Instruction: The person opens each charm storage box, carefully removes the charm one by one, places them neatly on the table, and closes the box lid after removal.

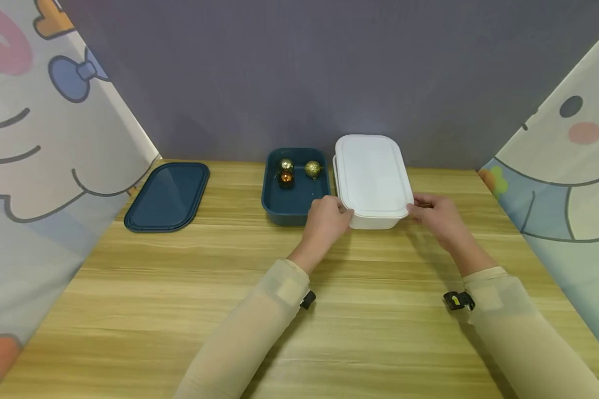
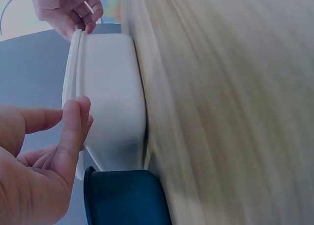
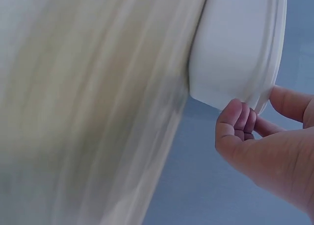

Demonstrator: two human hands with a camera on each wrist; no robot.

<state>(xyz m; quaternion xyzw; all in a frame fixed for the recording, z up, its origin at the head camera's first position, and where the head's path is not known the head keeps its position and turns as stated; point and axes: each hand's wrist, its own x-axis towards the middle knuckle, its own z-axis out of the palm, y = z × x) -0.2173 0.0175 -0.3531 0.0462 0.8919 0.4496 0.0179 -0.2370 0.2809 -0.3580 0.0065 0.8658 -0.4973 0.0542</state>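
A white lid (image 1: 374,174) lies over a white box (image 1: 373,223), set a little askew, with a strip of the box rim showing along its left side. My left hand (image 1: 328,220) pinches the lid's front left corner between thumb and fingers. At the front right corner, my right hand (image 1: 440,219) holds the lid edge, thumb on top and fingers bent below, as the right wrist view shows. In the left wrist view a narrow gap runs between the lid and the box wall (image 2: 110,83). The inside of the white box is hidden.
Close on the left of the white box stands an uncovered dark blue box (image 1: 299,205) holding two gold baubles (image 1: 313,169) and a copper-coloured one (image 1: 287,177). A dark blue lid (image 1: 168,197) lies flat farther left. A grey wall (image 1: 299,77) rises behind the table (image 1: 219,277).
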